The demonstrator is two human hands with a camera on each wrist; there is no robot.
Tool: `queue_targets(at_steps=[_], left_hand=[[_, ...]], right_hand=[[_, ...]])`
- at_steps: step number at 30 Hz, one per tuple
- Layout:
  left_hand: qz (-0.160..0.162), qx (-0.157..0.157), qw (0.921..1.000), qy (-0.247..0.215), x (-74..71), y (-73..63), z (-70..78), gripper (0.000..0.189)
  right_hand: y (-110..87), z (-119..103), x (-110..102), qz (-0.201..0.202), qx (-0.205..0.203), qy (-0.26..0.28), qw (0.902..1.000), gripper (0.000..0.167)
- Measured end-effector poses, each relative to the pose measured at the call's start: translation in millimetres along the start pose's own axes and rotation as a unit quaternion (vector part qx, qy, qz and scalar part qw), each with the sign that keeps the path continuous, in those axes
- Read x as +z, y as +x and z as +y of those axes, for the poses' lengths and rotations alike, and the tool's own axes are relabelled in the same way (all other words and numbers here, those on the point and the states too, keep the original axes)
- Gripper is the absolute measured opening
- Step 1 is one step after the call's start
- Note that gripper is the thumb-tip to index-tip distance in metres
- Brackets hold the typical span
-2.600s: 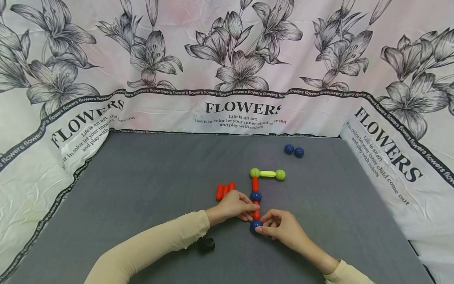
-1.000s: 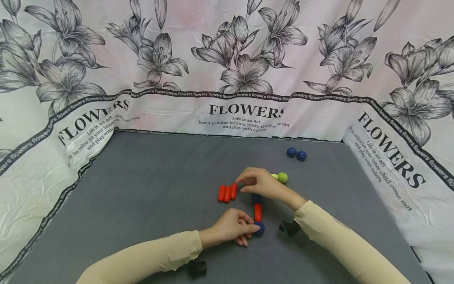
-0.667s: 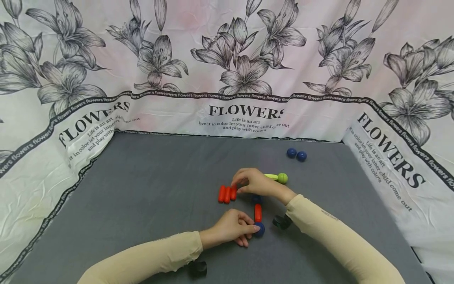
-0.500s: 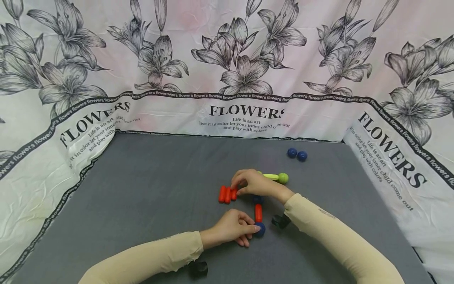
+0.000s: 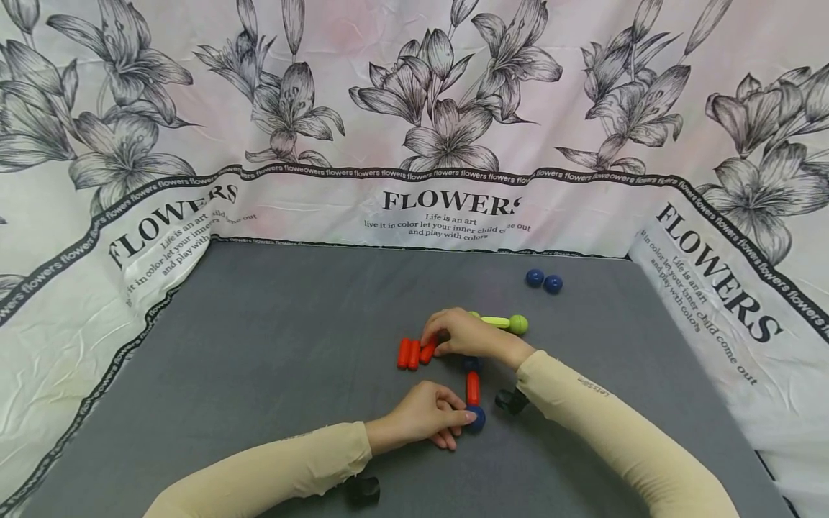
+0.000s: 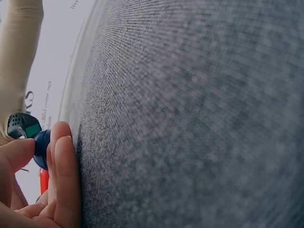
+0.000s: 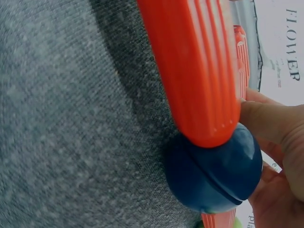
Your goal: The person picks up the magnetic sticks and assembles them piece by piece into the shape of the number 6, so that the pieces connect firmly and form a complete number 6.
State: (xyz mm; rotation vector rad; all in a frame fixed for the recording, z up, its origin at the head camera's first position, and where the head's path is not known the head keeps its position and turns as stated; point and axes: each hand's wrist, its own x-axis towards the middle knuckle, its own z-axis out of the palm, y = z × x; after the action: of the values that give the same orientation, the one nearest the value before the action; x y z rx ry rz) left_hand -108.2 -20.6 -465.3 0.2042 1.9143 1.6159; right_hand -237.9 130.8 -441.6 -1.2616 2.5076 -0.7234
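Observation:
My left hand (image 5: 424,414) pinches the blue ball (image 5: 476,419) at the near end of a chain; the left wrist view shows the same ball (image 6: 42,148) between thumb and fingers. A red rod (image 5: 473,388) runs from it to a second blue ball (image 5: 472,364), partly under my right wrist and large in the right wrist view. Further left, my right hand (image 5: 465,334) pinches the rightmost loose red rod (image 5: 427,352), now slanted. Two other red rods (image 5: 408,354) lie side by side just left of it. The right hand hides the chain's far red rod.
Beyond the right hand, a light green rod (image 5: 496,322) joins two green balls, one (image 5: 518,324) at its right end. Two loose blue balls (image 5: 544,281) lie at the back right of the grey table (image 5: 291,324). Floral cloth (image 5: 447,208) borders the table.
My right hand has left the near blue ball, reached across the chain and taken the rightmost red rod, which has tilted away from its neighbours. My left hand has shifted from the rod to the near ball.

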Motion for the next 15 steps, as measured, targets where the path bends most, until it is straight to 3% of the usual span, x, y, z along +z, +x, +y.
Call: queue_targets(at_steps=[15], left_hand=[[-0.002, -0.002, 1.0000, -0.002, -0.7, 0.3, 0.7, 0.022]], right_hand=[[0.4, -4.1, -0.8, 0.008, -0.002, -0.059, 0.9982, 0.023]])
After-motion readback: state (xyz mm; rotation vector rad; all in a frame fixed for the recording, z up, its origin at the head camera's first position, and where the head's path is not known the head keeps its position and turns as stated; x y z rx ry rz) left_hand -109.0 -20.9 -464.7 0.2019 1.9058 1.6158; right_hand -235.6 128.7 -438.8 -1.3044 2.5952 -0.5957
